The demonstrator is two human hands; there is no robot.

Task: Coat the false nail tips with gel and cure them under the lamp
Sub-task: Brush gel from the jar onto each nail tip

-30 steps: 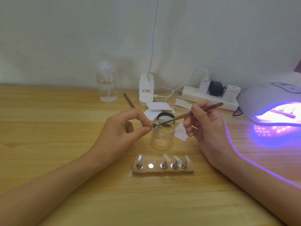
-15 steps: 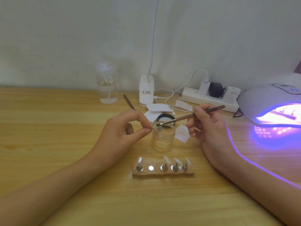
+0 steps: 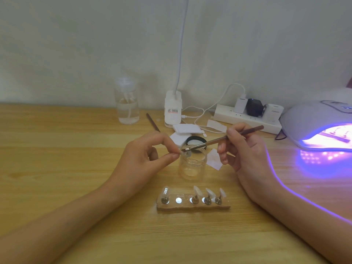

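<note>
My left hand (image 3: 144,155) pinches a small false nail tip (image 3: 183,153) between thumb and forefinger, just above the mouth of a clear glass jar (image 3: 192,164). My right hand (image 3: 245,149) holds a brown gel brush (image 3: 224,139) like a pen, its bristles touching the pinched tip. In front of the jar lies a wooden holder (image 3: 193,201) with several nail tips standing on metal pegs and one peg spot bare. At the far right the white curing lamp (image 3: 320,126) glows violet, with something lying inside it.
Behind the jar sit its black lid (image 3: 196,140), white pads (image 3: 185,129), a loose brush (image 3: 153,122), a clear pump bottle (image 3: 127,103), a white desk-lamp base (image 3: 173,109) and a power strip (image 3: 247,119) with plugs and cables. Paper scraps (image 3: 214,159) lie right of the jar.
The brush tip pulled back slightly to the right half a second ago and now touches the pinched nail tip again. Both hands stay over the jar.
</note>
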